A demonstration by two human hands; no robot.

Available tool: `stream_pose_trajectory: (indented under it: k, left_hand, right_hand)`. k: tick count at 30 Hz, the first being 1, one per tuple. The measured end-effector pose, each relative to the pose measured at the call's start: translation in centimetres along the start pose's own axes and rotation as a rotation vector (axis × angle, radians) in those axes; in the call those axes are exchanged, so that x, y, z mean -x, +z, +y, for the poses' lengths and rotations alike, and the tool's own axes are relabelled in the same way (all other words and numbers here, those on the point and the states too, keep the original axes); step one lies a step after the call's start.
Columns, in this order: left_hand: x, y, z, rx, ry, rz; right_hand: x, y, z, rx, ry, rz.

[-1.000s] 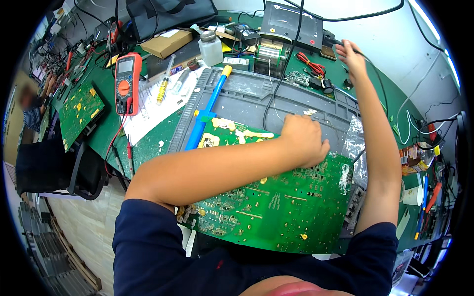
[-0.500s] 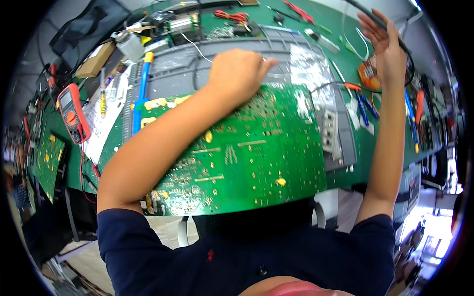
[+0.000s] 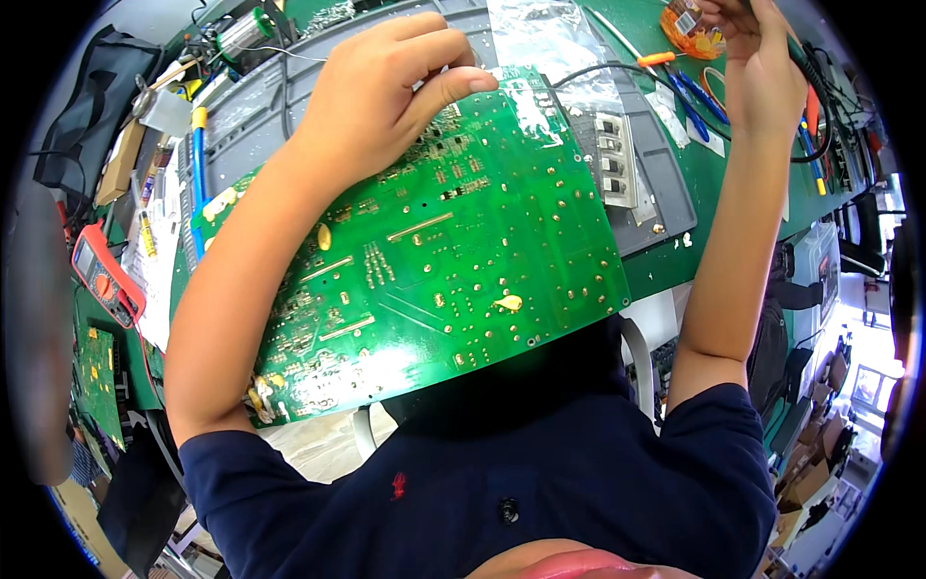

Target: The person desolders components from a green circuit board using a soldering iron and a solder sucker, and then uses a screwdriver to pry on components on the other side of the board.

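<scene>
A large green circuit board point(image 3: 463, 261) lies tilted in front of me, solder side up, its near edge past the table edge. My left forearm crosses it. My left hand point(image 3: 391, 92) is closed over the board's far edge, thumb pointing right. Thin solder wire point(image 3: 294, 53) runs from a spool point(image 3: 243, 35) into that hand; its end is hidden. Raised at the upper right, my right hand point(image 3: 757, 72) is closed round the black handle of what looks like a soldering iron point(image 3: 799, 58). Its cable loops below the hand; the tip is out of view.
A grey tray point(image 3: 661, 183) lies under the board, with a clear plastic bag point(image 3: 555, 48) and a strip of parts point(image 3: 614, 159) on it. Blue-handled pliers point(image 3: 690, 106) and an orange tub point(image 3: 690, 34) stand right; a red multimeter point(image 3: 106, 275) lies left.
The view has shifted, so the board and table look nearer and higher. My left hand appears farther left and up, still closed. My right hand stays raised, its fingers now more curled.
</scene>
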State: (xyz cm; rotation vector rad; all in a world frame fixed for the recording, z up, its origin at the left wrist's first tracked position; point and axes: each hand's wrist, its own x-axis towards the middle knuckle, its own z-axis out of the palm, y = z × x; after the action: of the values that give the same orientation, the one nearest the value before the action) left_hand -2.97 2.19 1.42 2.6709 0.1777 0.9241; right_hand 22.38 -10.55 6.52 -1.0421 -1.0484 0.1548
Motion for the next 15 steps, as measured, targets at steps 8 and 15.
stream_pose_trajectory:
  k: [8, 15]
  left_hand:
    - [-0.4, 1.0, 1.0, -0.003, -0.044, -0.214]
    - [-0.5, 1.3, 1.0, 0.053, -0.145, -0.159]
  right_hand:
    - [3.5, 0.7, 0.0, 0.213, -0.065, -0.031]
    - [1.6, -7.1, 2.4, 0.095, 0.103, -0.125]
